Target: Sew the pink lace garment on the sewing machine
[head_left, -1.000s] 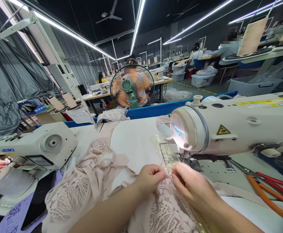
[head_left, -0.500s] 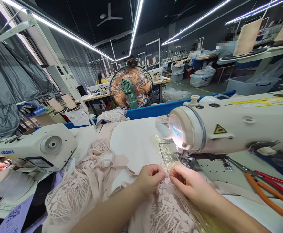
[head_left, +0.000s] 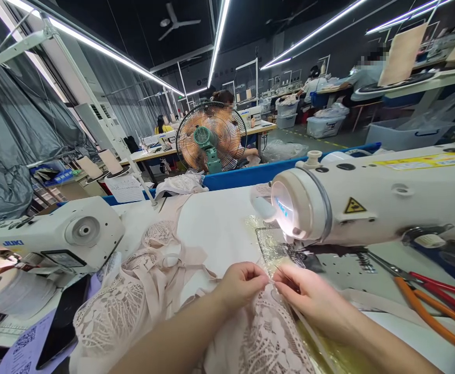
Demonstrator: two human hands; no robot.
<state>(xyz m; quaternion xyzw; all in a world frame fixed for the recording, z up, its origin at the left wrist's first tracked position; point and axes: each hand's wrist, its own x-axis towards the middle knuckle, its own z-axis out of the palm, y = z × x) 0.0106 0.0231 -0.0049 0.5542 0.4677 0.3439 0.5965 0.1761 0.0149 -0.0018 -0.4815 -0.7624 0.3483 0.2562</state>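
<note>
My left hand (head_left: 243, 284) is closed in a pinch on the upper edge of a pale pink lace piece (head_left: 272, 335). Close beside it, my right hand (head_left: 305, 291) pinches the same edge, fingertips almost meeting the left ones. A narrow pale strip (head_left: 315, 337) runs down from under the right fingers. What lies exactly between the fingertips is too small to make out. Just beyond the hands is the lit head of a white sewing machine (head_left: 301, 205), its needle area (head_left: 297, 249) partly hidden. More lace garments (head_left: 114, 306) lie heaped left of my left forearm.
Orange-handled scissors (head_left: 418, 306) and a red-handled tool (head_left: 445, 291) lie at the right. A second sewing machine (head_left: 56, 236), a white roll (head_left: 15, 293) and a dark phone (head_left: 64, 322) are at the left. A fan (head_left: 211, 137) stands beyond the table; co-workers sit farther back.
Both hands have shifted very slightly, still pinching the lace edge. The narrow strip below the right hand now shows more clearly. Behind the fan, a person's head has come into view.
</note>
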